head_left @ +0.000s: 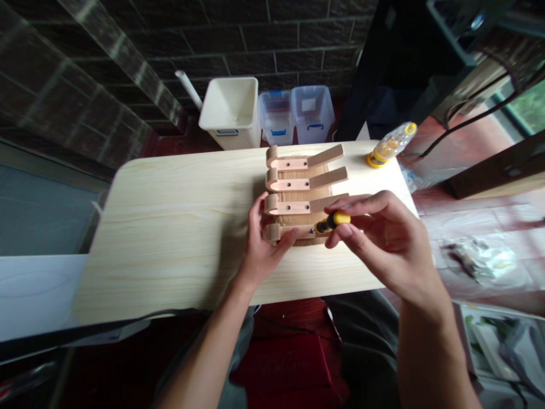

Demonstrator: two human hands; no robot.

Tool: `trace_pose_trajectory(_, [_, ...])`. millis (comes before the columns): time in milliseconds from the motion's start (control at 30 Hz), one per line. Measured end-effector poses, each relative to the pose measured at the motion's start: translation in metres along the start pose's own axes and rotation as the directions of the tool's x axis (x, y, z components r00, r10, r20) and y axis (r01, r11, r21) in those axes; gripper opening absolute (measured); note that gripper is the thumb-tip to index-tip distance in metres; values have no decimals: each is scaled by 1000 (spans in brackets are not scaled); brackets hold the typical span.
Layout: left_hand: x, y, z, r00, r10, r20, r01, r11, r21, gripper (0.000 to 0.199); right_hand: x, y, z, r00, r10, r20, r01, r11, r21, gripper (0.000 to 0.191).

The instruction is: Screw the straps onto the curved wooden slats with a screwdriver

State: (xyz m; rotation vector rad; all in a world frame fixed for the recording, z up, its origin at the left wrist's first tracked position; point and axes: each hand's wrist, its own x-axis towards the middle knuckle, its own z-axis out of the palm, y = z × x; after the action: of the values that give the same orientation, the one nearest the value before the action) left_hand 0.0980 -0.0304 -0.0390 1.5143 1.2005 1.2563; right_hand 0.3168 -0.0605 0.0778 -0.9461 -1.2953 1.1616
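On my view, the wooden rack (293,220) lies on the right half of the pale surface (170,227), with four hook pieces side by side on it. I have the left hand (263,250) at the curled end of the nearest hook piece (301,231). Its fingers are closed around this end, and the thumb presses on the top of the wood.

My right hand (389,238) holds the yellow and black screwdriver (332,222) by the handle, pinched between thumb and fingers. The screwdriver points to the left, and its tip is at a small metal screw (313,230) in the same piece. If the tip really sits in the screw, I cannot tell. The three other pieces each show two dark round spots.

Near the far right corner of the surface, a clear bottle (390,146) with yellow base and yellow top is leaning. Behind the far edge, I see a cream bin (230,105) and, beside it, two clear plastic boxes (313,111).
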Motion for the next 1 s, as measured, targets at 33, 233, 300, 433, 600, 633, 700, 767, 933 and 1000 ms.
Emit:
trace_pose_trajectory(33, [0, 0, 0, 1000, 1, -5, -1, 1000, 9, 97, 0, 1, 0, 1000, 3, 0, -3, 1000, 1, 17])
trace_pose_trajectory(233, [0, -1, -2, 1000, 5, 3, -6, 1000, 25, 97, -1, 0, -1, 1000, -5, -3, 5, 999, -33, 18])
trace_pose_trajectory(300, [0, -1, -2, 1000, 4, 15, -5, 1000, 22, 99, -2, -2, -1, 1000, -10, 12, 10, 999, -33, 20])
trace_pose_trajectory(433, [0, 0, -4, 999, -17, 35, 16, 1000, 20, 111, -1, -5, -1, 999, -27, 44, 28, 999, -30, 19])
trace_pose_trajectory(600, [0, -1, -5, 999, -23, 36, 21, 999, 42, 113, 1, -2, 1, 999, -20, 43, 21, 1000, -17, 19])
trace_pose_trajectory(633, [0, -1, -5, 999, -20, 35, 18, 999, 43, 112, 1, -1, 1, 999, -22, 42, 23, 1000, -9, 18])
trace_pose_trajectory(700, [1, -3, -6, 999, -16, 33, 15, 999, 42, 111, 2, 0, 1, 999, -28, 40, 28, 1000, -1, 18])
trace_pose_trajectory(767, [1, -4, -7, 1000, -6, 27, 5, 999, 42, 110, 2, 1, 1, 999, -33, 35, 34, 999, -7, 19])
trace_pose_trajectory(933, [1, -4, -8, 1000, 5, 27, -7, 998, 67, 108, 0, -2, 1, 999, -30, 37, 30, 1000, -8, 20])
trace_pose_trajectory(1000, [1, -3, -8, 1000, 4, 28, -6, 997, 81, 108, 0, -4, 2, 999, -24, 42, 24, 1000, -3, 20])
